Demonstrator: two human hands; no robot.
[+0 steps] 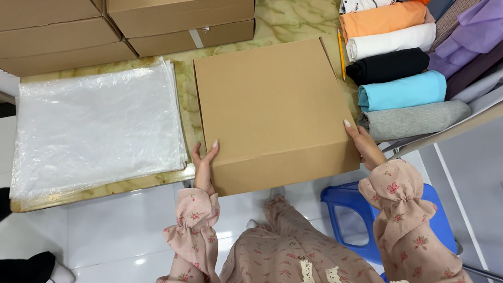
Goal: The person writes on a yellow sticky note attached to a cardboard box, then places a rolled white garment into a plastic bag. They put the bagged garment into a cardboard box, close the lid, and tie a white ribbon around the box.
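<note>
Cardboard box [273,112] overhangs the marble table's [280,23] near edge, left hand [204,164] and right hand [362,143] pressing flat against its sides, fingers extended.

Flat box [273,112] on desk [187,104], centre. Plastic bag stack [95,128] to its left. Folded garments [397,68] in a row to its right. Stacked cartons [113,20] behind.
</note>
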